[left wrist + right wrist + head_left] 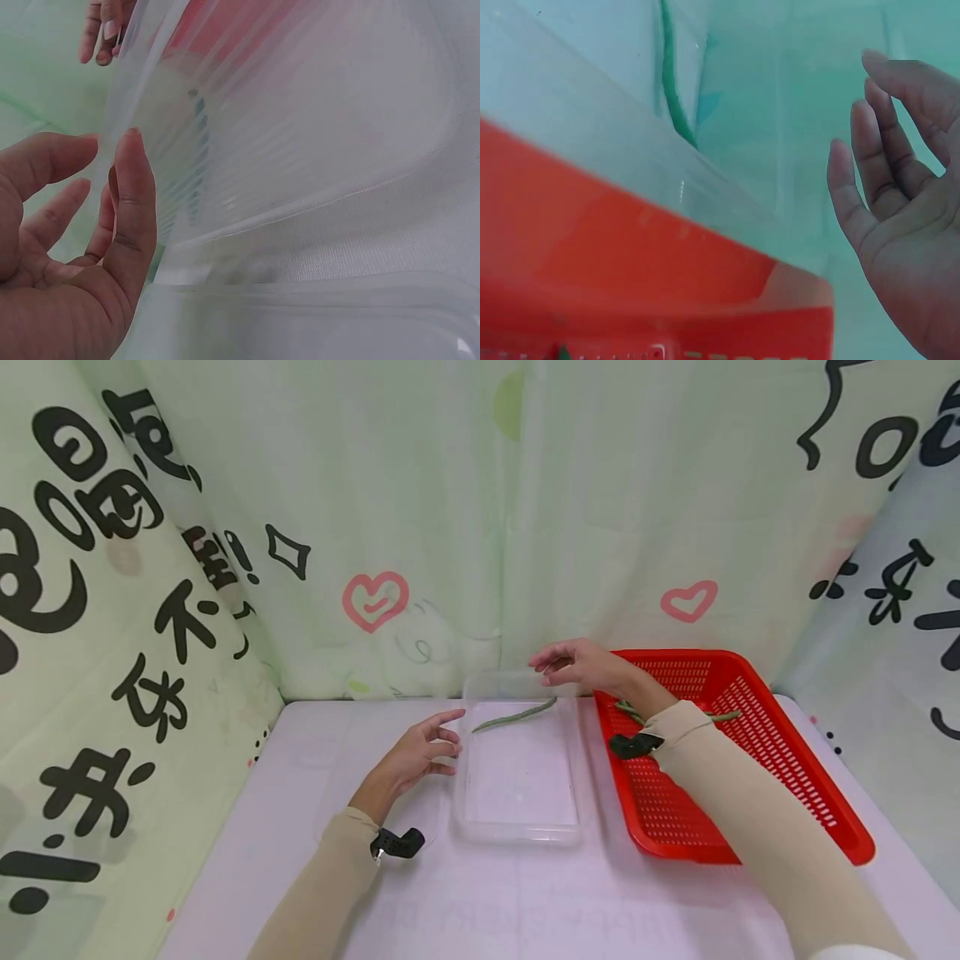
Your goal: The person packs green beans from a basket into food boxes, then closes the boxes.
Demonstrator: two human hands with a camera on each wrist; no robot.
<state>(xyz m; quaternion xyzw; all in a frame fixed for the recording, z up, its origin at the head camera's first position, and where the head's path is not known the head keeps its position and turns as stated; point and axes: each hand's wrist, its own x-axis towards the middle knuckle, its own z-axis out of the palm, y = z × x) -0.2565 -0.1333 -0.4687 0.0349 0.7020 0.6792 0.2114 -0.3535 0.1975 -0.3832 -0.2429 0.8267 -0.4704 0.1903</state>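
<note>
A clear plastic container (517, 835) stands on the table with one long green bean (514, 717) at its far end. My left hand (414, 758) is beside the container's left wall, fingers loosely bent and holding nothing. In the left wrist view its fingertips come close to the clear wall; whether they touch, I cannot tell. Above the container's far right corner hovers my right hand (573, 663), with relaxed fingers and nothing in them. A red slotted basket (810, 793) lies under my right forearm. More green beans (726, 717) are inside it, partly hidden by the arm.
Beneath my left wrist, a faint clear plastic edge (435, 818) shows on the pale tablecloth (450, 910). A printed curtain (420, 485) hangs close behind the container and along both sides of the table.
</note>
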